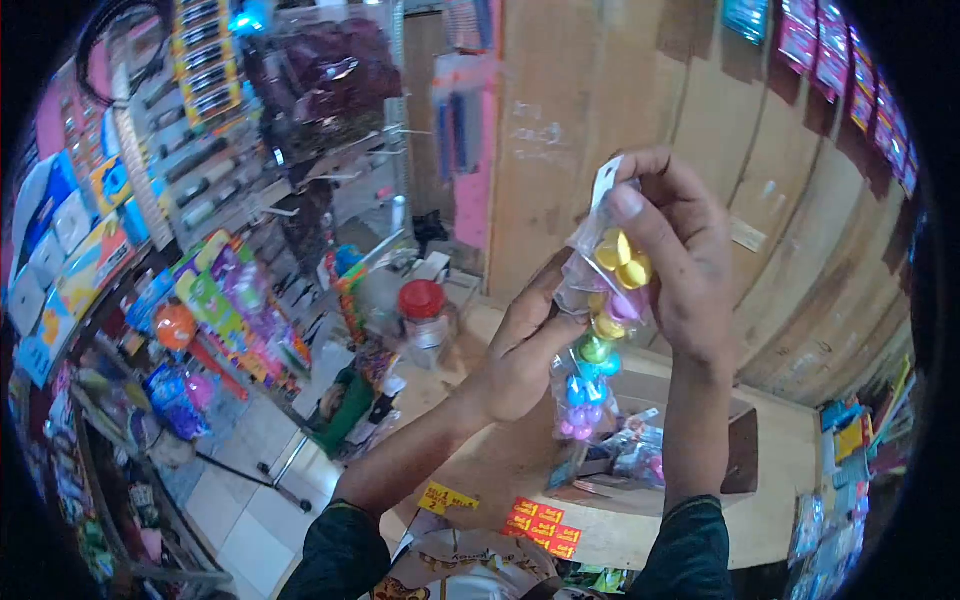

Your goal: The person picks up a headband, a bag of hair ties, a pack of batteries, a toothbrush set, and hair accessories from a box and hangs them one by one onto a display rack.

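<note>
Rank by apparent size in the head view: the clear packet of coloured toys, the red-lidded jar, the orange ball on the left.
1. clear packet: largest, though held nearest the camera, which enlarges it.
2. red-lidded jar.
3. orange ball: smallest, yet nearly as wide as the jar.

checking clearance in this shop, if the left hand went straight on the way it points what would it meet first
The left hand points up and right and touches the clear packet of coloured toys, so that comes first. Beyond is the right hand, pinching the packet's top; the depth between is unclear.
</note>
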A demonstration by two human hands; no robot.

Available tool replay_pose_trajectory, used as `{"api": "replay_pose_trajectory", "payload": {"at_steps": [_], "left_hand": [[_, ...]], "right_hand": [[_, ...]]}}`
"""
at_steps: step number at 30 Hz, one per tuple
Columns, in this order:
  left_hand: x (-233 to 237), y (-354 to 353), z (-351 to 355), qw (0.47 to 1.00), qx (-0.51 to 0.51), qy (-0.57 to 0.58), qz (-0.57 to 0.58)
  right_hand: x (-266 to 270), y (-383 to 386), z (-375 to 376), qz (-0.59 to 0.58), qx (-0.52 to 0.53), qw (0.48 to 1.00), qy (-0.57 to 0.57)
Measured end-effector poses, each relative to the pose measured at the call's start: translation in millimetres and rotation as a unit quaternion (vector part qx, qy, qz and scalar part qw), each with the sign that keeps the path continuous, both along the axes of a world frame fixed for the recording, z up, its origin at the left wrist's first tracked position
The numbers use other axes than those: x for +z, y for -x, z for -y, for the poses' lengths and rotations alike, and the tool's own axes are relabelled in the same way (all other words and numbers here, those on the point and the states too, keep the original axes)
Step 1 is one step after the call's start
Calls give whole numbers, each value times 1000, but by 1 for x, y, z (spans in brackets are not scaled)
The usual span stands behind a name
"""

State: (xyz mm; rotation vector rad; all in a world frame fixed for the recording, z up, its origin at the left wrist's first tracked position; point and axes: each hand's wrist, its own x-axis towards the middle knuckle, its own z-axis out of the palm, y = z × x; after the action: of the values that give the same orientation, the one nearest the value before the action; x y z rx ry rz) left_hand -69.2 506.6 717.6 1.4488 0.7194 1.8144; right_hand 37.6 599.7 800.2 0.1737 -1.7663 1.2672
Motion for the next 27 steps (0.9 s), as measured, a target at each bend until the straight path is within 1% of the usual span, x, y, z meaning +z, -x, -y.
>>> {"api": "replay_pose_trajectory", "payload": {"at_steps": [1,2,4,5,7,9,10,11,14,15,18,19,22,24,25,27], "left_hand": [[0,6,6,1000,23,-2,2],[0,12,11,999,46,-6,3],[1,28,23,998,61,13,4],[0,35,27,997,76,6,-2],[4,44,39,994,109,-8,-5],[-7,58,45,987,162,-11,-14],[-14,67,48,982,187,-12,-19],[-19,78,51,970,240,1,-45],[-50,112,58,936,334,16,-110],[-56,115,62,936,344,43,-66],[-82,145,64,947,305,96,42],[-98,155,61,937,337,66,54],[-134,186,54,886,457,84,-4],[-143,197,55,838,536,60,-82],[-144,200,56,810,572,48,-120],[-139,202,61,851,520,60,-46]], "right_hand": [[3,9,3,13,-11,1000,-18],[5,20,3,4,10,1000,-13],[7,43,4,-13,52,999,-4],[7,55,9,-33,82,995,38],[7,78,12,-31,121,990,66],[1,103,12,-32,158,983,84],[-4,116,12,-14,164,982,87],[-10,129,12,6,170,981,90],[-32,169,16,35,166,980,109],[-42,187,14,43,166,979,113],[-68,227,14,74,221,963,137],[-77,240,15,80,218,963,140],[-91,270,22,97,208,962,148],[-94,280,29,110,201,961,158],[-94,283,33,107,227,952,177],[-95,291,38,103,216,954,181]]}}
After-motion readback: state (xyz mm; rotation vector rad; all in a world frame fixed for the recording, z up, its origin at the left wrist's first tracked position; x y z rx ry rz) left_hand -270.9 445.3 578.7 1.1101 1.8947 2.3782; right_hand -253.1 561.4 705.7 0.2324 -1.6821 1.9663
